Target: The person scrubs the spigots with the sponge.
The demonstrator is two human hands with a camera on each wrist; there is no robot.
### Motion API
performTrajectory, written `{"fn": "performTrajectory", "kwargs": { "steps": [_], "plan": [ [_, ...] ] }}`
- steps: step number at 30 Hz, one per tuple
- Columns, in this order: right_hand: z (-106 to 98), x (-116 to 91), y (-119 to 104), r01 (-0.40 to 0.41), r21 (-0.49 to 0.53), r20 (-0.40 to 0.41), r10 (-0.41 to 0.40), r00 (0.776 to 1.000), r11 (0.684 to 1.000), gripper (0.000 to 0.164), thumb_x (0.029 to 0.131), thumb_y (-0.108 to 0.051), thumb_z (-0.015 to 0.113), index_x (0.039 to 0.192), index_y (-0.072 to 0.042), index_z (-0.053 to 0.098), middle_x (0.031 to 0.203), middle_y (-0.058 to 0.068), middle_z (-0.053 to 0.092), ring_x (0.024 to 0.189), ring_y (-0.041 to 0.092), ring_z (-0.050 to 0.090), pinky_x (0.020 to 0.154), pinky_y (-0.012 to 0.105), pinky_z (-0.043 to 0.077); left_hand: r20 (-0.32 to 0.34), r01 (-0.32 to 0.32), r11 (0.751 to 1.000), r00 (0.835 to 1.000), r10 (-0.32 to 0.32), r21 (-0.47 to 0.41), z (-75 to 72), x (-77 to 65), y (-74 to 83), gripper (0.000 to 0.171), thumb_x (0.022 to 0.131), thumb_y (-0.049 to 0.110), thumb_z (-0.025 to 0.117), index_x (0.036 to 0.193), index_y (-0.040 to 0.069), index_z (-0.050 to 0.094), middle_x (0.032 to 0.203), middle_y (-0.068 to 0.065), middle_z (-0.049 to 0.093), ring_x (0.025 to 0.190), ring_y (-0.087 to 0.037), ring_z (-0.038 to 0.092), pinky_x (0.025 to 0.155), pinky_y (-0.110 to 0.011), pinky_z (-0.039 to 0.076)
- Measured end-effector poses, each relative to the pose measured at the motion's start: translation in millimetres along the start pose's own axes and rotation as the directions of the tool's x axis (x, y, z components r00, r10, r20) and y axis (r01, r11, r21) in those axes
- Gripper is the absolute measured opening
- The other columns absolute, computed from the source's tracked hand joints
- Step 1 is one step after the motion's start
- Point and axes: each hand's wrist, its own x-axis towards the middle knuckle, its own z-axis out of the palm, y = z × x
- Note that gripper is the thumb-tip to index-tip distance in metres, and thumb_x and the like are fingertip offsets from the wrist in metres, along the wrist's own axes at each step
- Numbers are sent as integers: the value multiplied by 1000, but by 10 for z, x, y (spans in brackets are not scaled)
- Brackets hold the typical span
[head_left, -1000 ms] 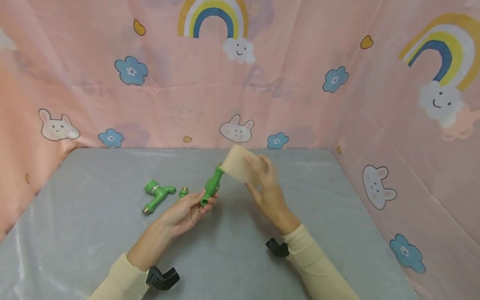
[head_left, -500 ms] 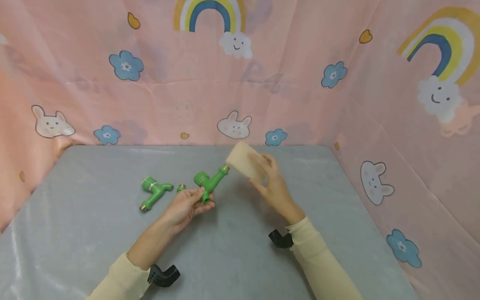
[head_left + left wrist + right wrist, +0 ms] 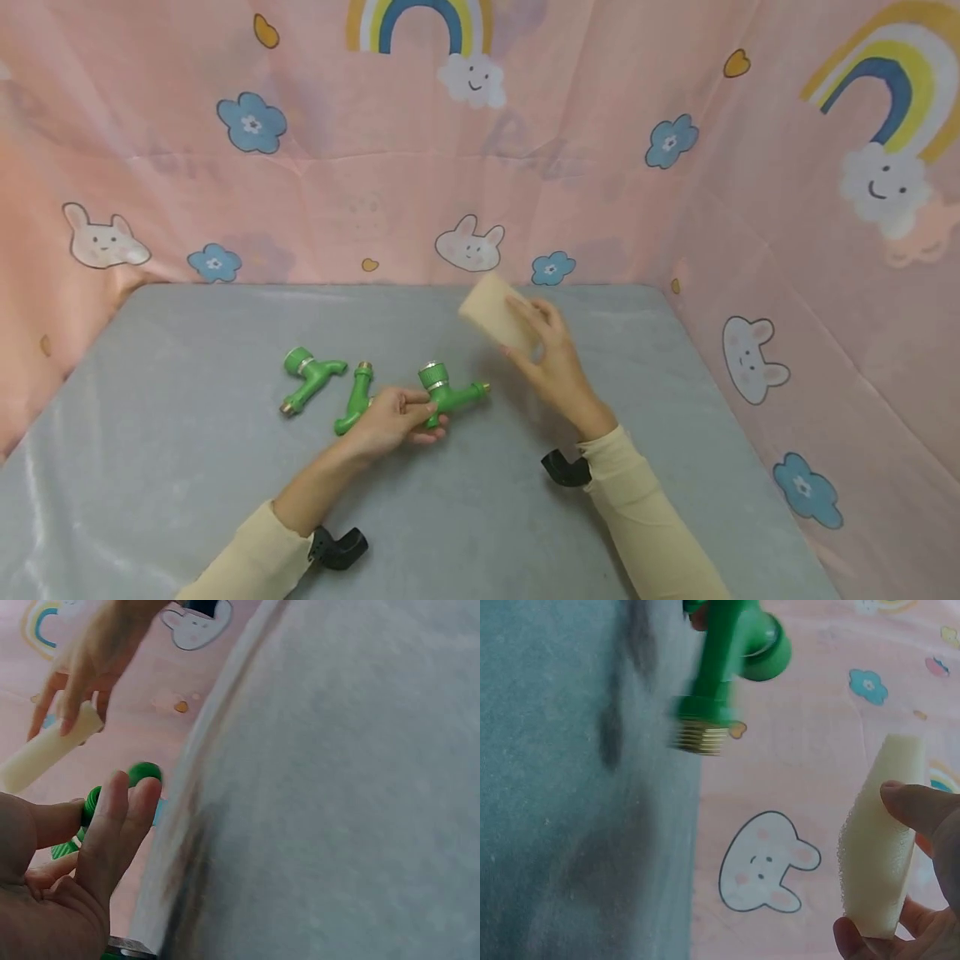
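My left hand (image 3: pixel 397 419) pinches a green faucet (image 3: pixel 453 398) by its spout end, its brass-threaded inlet pointing right. The ribbed green knob stands up at the top. In the right wrist view the faucet's brass thread (image 3: pixel 701 738) shows close up, slightly blurred. My right hand (image 3: pixel 557 362) grips a cream sponge (image 3: pixel 497 312) between thumb and fingers, above and right of the faucet and apart from it. The sponge (image 3: pixel 881 840) looks thick and porous in the right wrist view. Left of the left hand lies a second green faucet (image 3: pixel 358 398), partly hidden by that hand.
A third green faucet (image 3: pixel 311 382) lies farther left on the grey table cover (image 3: pixel 187 467). Behind and to the right hangs a pink cloth (image 3: pixel 585 192) with printed rabbits, flowers and rainbows. Black wrist mounts (image 3: pixel 339 550) sit at both sleeves.
The left hand has turned the faucet and lowered it to the right, away from the sponge. The sponge has moved slightly right and up. More of the second faucet shows now.
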Motion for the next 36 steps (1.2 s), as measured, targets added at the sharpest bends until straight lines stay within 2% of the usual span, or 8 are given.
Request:
{"fn": "performTrajectory", "kwargs": {
  "steps": [6, 15, 22, 29, 36],
  "plan": [
    [23, -11, -5, -6, -22, 33, 7, 999, 1000, 66, 90, -11, 77, 150, -14, 50, 146, 24, 43, 127, 42, 50, 99, 59, 51, -28, 59, 997, 998, -57, 56, 8, 23, -55, 45, 105, 3, 50, 139, -24, 39, 110, -31, 72, 91, -22, 77, 77, -25, 62],
    [60, -27, 9, 17, -42, 26, -16, 1000, 999, 68, 88, -10, 79, 149, -13, 50, 145, 25, 45, 127, 43, 50, 97, 60, 52, -117, 37, 981, 993, -14, 190, -2, 15, -46, 45, 103, 3, 54, 136, -26, 43, 110, -35, 70, 84, -29, 77, 69, -32, 64],
    [85, -38, 24, 20, -54, 37, -18, 999, 998, 67, 88, -11, 79, 149, -13, 51, 145, 24, 46, 129, 42, 50, 99, 59, 51, -177, 75, 948, 984, -19, 311, -17, -49, 63, 43, 104, 16, 57, 134, -15, 55, 115, -29, 71, 79, -27, 76, 64, -34, 63],
    [100, -81, 36, 12, -60, 58, -9, 998, 998, 67, 90, -15, 78, 150, -14, 50, 146, 24, 46, 129, 42, 50, 99, 60, 51, -124, 56, 927, 992, -10, 372, -103, -133, 133, 46, 104, 25, 57, 133, -11, 59, 120, -28, 70, 82, -26, 76, 63, -35, 63],
    [115, -59, 14, 21, -48, 78, -17, 997, 999, 65, 91, -17, 77, 150, -13, 50, 146, 22, 46, 127, 41, 52, 98, 58, 51, -14, -52, 881, 998, 67, 470, -302, -188, 256, 47, 106, 27, 53, 139, -7, 55, 124, -26, 69, 88, -26, 75, 67, -36, 60]
  ]
}}
